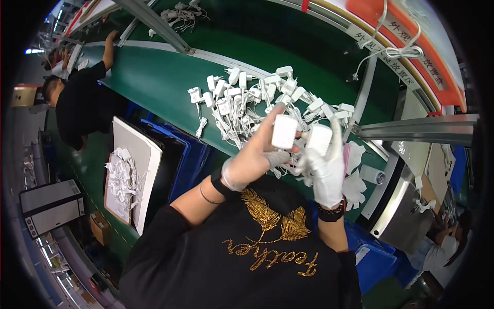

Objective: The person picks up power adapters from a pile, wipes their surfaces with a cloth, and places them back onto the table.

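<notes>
My left hand (251,162), with a white covering on part of it and bare fingers, is closed on a white power adapter (284,132). Beside it, my right hand (327,177), in a white glove, grips a second white adapter (319,140). The two adapters are held upright, close together. Behind them a heap of white adapters with coiled cables (242,105) lies on the green bench (154,77). Some white cable hangs under my hands, but I cannot tell which adapter it belongs to.
White gloves (354,188) and a clear cylindrical container (372,175) lie right of my right hand. More adapters (123,177) rest on a board at left, beside a blue bin (180,165). A metal post (417,129) and an orange box (411,46) stand right. A person (85,103) works at left.
</notes>
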{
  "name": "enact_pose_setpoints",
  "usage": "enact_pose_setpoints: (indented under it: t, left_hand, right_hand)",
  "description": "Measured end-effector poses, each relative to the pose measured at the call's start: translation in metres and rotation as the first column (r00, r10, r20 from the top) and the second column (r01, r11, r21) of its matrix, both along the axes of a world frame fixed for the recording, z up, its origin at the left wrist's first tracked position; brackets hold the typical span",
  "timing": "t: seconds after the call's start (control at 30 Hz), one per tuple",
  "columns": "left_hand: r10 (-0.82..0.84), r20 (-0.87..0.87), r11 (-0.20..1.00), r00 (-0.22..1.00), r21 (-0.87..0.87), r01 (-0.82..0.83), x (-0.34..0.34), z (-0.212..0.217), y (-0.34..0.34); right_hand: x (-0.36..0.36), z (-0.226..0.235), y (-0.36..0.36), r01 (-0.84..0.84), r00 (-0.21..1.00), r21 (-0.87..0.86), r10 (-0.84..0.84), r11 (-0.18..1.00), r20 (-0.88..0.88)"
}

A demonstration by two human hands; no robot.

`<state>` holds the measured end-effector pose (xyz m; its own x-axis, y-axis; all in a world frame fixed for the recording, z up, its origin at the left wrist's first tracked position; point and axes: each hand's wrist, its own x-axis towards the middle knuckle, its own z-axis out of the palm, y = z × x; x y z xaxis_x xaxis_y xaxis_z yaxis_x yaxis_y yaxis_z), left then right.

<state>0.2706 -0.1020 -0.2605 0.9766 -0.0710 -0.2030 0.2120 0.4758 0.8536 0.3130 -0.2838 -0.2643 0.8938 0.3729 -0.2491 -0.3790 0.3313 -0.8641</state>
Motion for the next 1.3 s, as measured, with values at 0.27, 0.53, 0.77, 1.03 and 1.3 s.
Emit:
enact_pose_setpoints:
  t: [0.27,0.53,0.77,1.03,1.3]
  left_hand:
    - [-0.130,0.009,0.991,0.992,-0.045,0.130,-0.001,-0.006,-0.011]
    - [-0.074,-0.047,0.996,0.996,0.037,0.075,-0.001,-0.004,-0.017]
    - [-0.036,-0.011,0.999,0.999,-0.008,0.036,-0.005,-0.016,-0.023]
    - [-0.013,0.168,0.999,0.986,0.038,0.007,-0.011,-0.029,-0.033]
    - [-0.224,0.382,0.803,0.897,0.594,-0.053,-0.002,-0.028,-0.032]
  right_hand:
    - [-0.012,-0.011,-0.010,-0.038,0.999,-0.071,0.037,0.997,-0.008]
    - [-0.015,-0.014,-0.015,0.002,1.000,-0.180,0.003,0.984,0.030]
    - [-0.021,-0.030,-0.024,0.034,0.999,-0.215,-0.031,0.976,0.018]
    - [-0.027,-0.033,-0.020,0.133,0.975,-0.112,-0.110,0.985,0.195]
    - [-0.028,-0.035,-0.017,0.014,0.957,-0.046,0.000,0.999,0.290]
